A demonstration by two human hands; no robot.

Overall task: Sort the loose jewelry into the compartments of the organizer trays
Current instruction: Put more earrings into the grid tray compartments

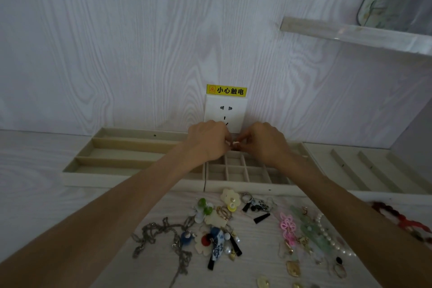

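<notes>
- Left hand (208,141) and right hand (265,141) are meeting above the gridded tray (245,188), fingers (243,140) pinching one small white piece (235,142) together.
- Loose jewelry (222,229) is waiting on the table (46,206), nearer than that tray.

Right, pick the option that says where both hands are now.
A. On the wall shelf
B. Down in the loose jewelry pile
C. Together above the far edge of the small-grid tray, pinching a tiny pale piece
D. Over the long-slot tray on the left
C: the left hand and right hand meet over the back of the small-grid tray, fingertips pinching a tiny pale piece in front of the wall socket.
</notes>
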